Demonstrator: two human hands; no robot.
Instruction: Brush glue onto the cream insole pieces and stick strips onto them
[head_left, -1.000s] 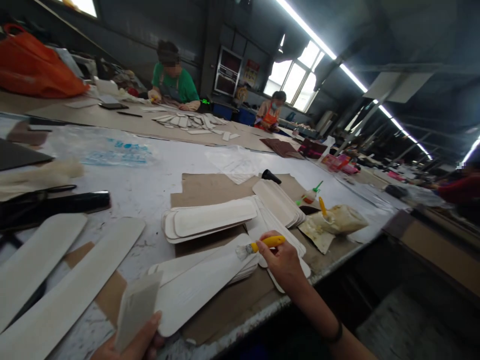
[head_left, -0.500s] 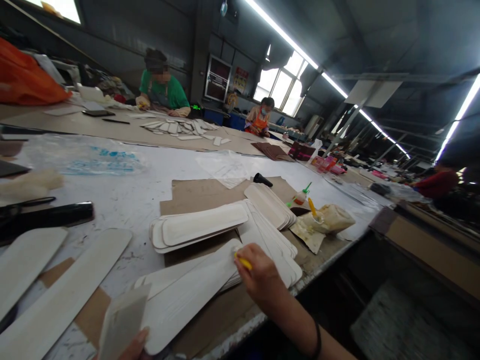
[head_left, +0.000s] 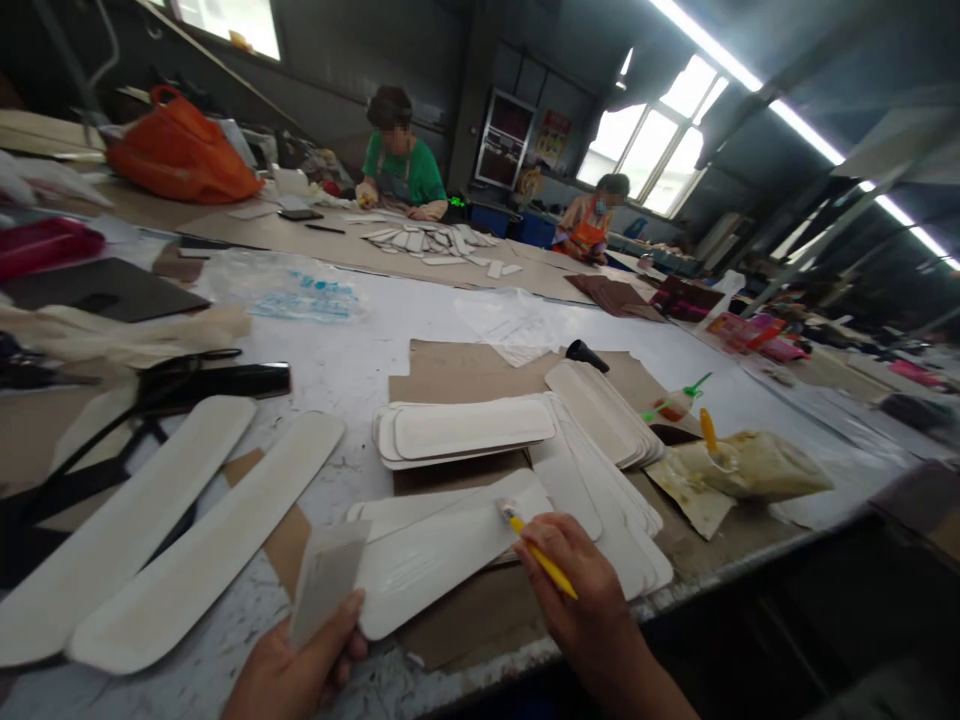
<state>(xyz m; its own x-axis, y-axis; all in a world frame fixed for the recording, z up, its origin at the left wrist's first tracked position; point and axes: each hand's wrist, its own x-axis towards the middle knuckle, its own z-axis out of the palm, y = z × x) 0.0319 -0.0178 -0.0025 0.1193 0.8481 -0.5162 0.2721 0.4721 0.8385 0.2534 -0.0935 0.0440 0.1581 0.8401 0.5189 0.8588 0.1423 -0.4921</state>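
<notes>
My right hand [head_left: 581,600] grips a yellow-handled glue brush [head_left: 534,551], its bristles touching the far end of a long white rounded strip [head_left: 442,556] that tops a small stack on brown cardboard [head_left: 457,610]. My left hand [head_left: 296,665] pinches a grey rectangular card [head_left: 324,578] upright beside the strip's near end. Beyond lie a stack of cream strips [head_left: 465,430] and a fanned row of more strips [head_left: 600,420].
A glue-smeared container with a yellow brush [head_left: 739,465] and a small glue bottle [head_left: 675,402] sit to the right. Two long white strips [head_left: 172,530] and black tools [head_left: 202,380] lie to the left. Two people work at far tables [head_left: 397,160]. The table edge [head_left: 675,600] runs close on the right.
The brush tip has moved along the strip's far end and the handle now points back toward me. My left hand and the grey card show more fully. The view shifted left.
</notes>
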